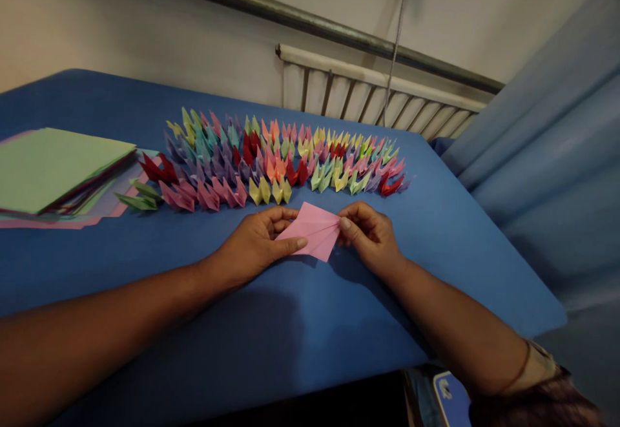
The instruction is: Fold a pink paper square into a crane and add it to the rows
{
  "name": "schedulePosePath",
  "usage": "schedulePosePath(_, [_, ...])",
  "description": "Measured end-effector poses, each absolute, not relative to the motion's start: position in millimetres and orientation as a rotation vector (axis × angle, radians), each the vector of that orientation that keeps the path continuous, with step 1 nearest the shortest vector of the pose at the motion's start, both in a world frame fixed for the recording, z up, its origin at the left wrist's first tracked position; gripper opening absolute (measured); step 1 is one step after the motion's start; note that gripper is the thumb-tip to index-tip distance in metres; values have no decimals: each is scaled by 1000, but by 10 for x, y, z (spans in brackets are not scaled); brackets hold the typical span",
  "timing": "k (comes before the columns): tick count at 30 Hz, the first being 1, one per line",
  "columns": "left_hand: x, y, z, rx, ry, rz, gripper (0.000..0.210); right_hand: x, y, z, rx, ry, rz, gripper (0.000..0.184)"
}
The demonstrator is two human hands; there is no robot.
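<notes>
A pink square of origami paper [314,230], with crease lines running to its right corner, is held above the blue table between my hands. My left hand [259,239] grips its left side, thumb on top and fingers beneath. At the right corner, the thumb and fingers of my right hand [371,233] pinch the paper. Just beyond my hands stand rows of folded paper cranes [271,156] in pink, yellow, green, purple, red and other colours.
A stack of coloured paper sheets [62,168], light green on top, lies at the left of the blue table [232,349]. Behind the table are a radiator [378,84] and a metal pipe [290,17] along the wall. A blue curtain [547,175] hangs at the right.
</notes>
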State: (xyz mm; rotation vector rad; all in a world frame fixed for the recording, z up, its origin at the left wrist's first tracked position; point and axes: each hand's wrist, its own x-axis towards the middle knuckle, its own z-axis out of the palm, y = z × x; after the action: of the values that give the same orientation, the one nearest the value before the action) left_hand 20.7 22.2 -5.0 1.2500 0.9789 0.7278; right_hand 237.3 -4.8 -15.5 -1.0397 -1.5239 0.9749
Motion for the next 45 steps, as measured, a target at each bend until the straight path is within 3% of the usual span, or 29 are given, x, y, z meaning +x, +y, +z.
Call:
schedulePosePath(18, [220, 200, 3, 1296, 1066, 754, 31, 2280, -25, -162, -1077, -1388, 1225, 43])
schedulePosePath(31, [185, 251, -68, 1126, 1012, 665, 29, 2303, 59, -245, -1106, -1114, 1367, 38])
schedulePosePath(45, [199, 232, -35, 1155, 944, 672, 31, 2245, -1, -203, -1151, -1307, 1204, 42])
